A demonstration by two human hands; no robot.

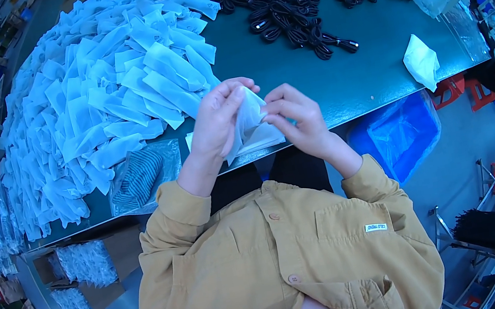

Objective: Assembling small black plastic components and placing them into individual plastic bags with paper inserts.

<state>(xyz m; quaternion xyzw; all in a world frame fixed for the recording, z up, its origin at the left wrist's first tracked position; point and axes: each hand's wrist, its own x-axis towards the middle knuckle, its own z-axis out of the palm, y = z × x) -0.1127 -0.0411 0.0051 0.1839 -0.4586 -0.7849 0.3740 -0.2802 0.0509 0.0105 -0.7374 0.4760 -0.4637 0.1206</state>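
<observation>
Between my two hands is a translucent white plastic bag [247, 115], held over the near edge of the green table [342, 88]. My left hand [219, 114] is closed on the bag's left side, thumb and fingers pinching it near the top. With bent fingertips, my right hand [297, 114] pinches the bag's right edge. Beneath the hands lies a stack of flat white bags [261, 139], partly hidden by them. A big heap of filled whitish bags [108, 79] rises to the left. What the held bag contains, if anything, I cannot make out.
Bundles of black cables [281, 6] lie at the back. A clear bag with striped contents [145, 172] sits front left, a crumpled white bag [421, 62] at the right edge. Below stand a blue-lined bin [399, 134], red stools [448, 91] and a carton of clear packets [88, 265].
</observation>
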